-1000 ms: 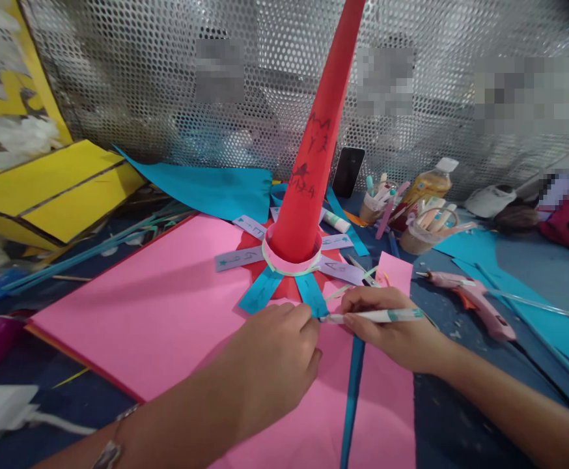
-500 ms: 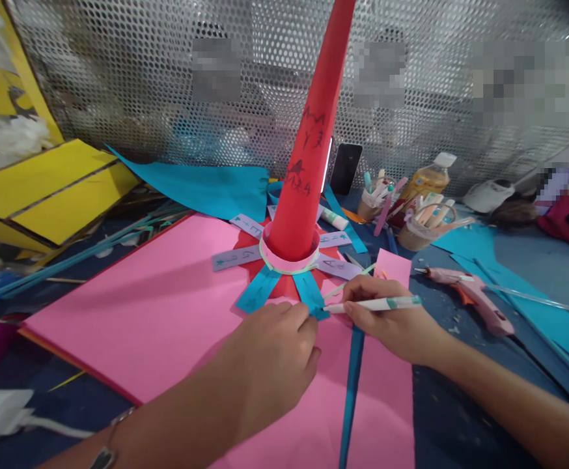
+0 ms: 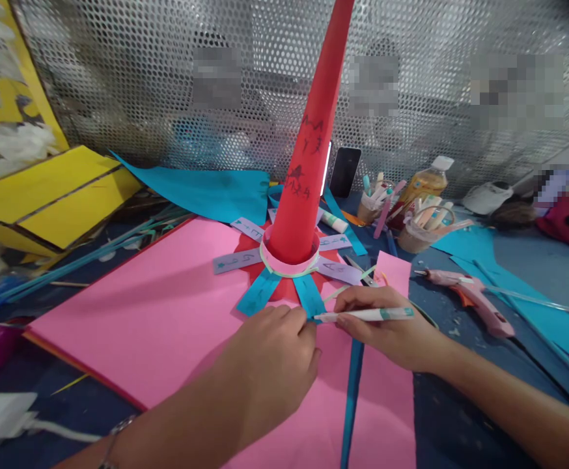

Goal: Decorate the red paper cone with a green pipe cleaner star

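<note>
Currently, the large pink paper sheet (image 3: pixel 142 293) lies beneath the left hand (image 3: pixel 269 355), whose fingers curl at the lower end of a flat blue paper strip (image 3: pixel 308 293); whether they pinch it cannot be told. The strip extends from the pink paper ring (image 3: pixel 289 268) around the base of the tall red paper cone (image 3: pixel 301 202). Since the preceding frame, the tip of the slim white marker (image 3: pixel 375 314) has shifted leftward and down, from the strip's right edge toward the left hand. The right hand (image 3: pixel 392 329) pinches the marker between thumb and fingers. The pink glue gun (image 3: pixel 477 301) lies farther right.

Moderately lit, softly shadowed on the pink paper (image 3: pixel 142 306), glinting across the perforated screen (image 3: pixel 138 85); black at top right, pixelated in patches.
</note>
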`<state>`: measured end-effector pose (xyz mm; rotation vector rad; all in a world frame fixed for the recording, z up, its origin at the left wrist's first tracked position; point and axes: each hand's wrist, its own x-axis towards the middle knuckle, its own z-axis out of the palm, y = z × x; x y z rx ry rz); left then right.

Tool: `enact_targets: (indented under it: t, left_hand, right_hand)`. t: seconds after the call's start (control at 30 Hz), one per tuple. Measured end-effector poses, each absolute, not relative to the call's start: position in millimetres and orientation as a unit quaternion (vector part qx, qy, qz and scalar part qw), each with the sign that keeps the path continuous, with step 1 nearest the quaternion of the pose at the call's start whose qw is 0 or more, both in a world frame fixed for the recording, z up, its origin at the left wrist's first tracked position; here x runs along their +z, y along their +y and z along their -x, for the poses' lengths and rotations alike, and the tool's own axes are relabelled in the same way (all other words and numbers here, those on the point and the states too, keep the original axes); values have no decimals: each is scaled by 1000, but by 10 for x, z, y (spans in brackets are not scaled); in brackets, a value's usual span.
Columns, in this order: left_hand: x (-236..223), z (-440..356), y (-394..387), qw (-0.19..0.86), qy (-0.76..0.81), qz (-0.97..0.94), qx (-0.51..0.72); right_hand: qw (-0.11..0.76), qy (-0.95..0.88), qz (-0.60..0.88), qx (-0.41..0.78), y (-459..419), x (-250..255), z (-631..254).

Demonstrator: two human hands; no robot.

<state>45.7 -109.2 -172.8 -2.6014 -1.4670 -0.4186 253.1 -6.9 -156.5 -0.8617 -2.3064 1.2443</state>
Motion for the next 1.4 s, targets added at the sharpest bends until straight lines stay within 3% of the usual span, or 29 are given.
enact_targets:
  t: [0.23,1.0,1.23,1.4]
  left_hand:
    - [-1717,-427,-1095,43,-484,863,-138]
    - [-1743,-424,-1084,15,-488,859,-156]
    - [-1816,-392,-1040,-45,-520,837,-167]
    - [-1837,-336,-976,-32,-497,842,-207]
  right_hand:
    - [225,-819,320,421,-42,-1583,-2555]
    - [210,-819,307,437,-47,-1597,-2526]
    - [253,-810,301,435,-62,-1635,-2506]
    - [342,-752,286,486,-58,-1586,-2519]
